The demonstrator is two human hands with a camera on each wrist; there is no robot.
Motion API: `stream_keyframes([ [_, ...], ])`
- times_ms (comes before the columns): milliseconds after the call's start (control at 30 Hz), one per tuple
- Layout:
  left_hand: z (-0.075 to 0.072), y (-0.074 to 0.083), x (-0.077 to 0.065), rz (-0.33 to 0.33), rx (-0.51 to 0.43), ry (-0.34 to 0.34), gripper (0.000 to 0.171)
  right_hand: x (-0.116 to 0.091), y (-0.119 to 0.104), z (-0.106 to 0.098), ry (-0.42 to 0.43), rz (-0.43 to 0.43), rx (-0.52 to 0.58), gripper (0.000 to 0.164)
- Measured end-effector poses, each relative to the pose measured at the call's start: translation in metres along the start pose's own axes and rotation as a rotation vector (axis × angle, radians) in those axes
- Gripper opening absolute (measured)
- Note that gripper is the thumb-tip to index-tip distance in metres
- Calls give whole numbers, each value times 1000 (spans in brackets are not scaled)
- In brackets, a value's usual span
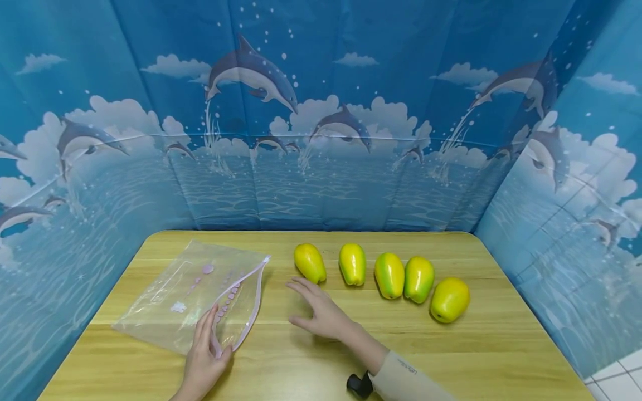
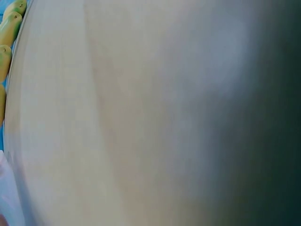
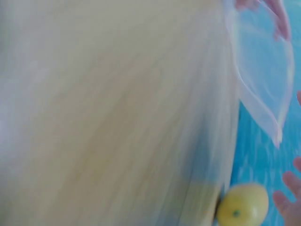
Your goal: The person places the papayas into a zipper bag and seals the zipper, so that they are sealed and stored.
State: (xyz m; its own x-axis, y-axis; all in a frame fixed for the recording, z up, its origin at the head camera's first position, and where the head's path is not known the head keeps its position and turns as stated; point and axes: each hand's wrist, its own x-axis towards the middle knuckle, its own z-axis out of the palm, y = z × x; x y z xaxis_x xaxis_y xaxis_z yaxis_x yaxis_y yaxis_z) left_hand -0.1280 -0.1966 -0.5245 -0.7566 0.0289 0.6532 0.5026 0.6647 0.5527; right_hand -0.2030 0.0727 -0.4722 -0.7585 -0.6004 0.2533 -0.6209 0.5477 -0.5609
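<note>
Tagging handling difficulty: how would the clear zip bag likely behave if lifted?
The clear zip bag would likely sag and fold, as it looks filmy and creased. It's probably light, since nothing shows inside. It may gape, as its pinkish rims stand apart.

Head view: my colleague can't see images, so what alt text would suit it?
A person's left hand holds the open edge of a clear zip bag on a wooden table, while the empty right hand is near the leftmost of five yellow-green fruits in an uneven row. Behind hangs a blue backdrop printed with leaping dolphins.
</note>
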Motion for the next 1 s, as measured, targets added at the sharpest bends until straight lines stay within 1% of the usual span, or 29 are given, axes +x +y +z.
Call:
stream_keyframes([
  [67, 0, 1, 0, 3, 2, 5, 100, -7, 5, -8, 88, 54, 44, 68],
  [233, -1, 2, 0, 7, 4, 11, 100, -27, 21, -27, 282, 160, 80, 69],
  [467, -1, 2, 0, 12, 10, 12, 100, -57, 47, -56, 593, 222, 69, 71],
  [567, -2, 1, 1, 20, 8, 12, 101, -70, 55, -68, 701, 268, 69, 70],
  [667, -2, 0, 1, 23, 1, 5, 101, -85, 62, -79, 779, 338, 74, 70],
  [833, -1, -1, -1, 6, -9, -3, 100, -105, 72, -90, 845, 457, 70, 72],
  [1000, 1, -3, -2, -5, -12, -8, 100, -120, 80, -97, 906, 515, 56, 76],
])
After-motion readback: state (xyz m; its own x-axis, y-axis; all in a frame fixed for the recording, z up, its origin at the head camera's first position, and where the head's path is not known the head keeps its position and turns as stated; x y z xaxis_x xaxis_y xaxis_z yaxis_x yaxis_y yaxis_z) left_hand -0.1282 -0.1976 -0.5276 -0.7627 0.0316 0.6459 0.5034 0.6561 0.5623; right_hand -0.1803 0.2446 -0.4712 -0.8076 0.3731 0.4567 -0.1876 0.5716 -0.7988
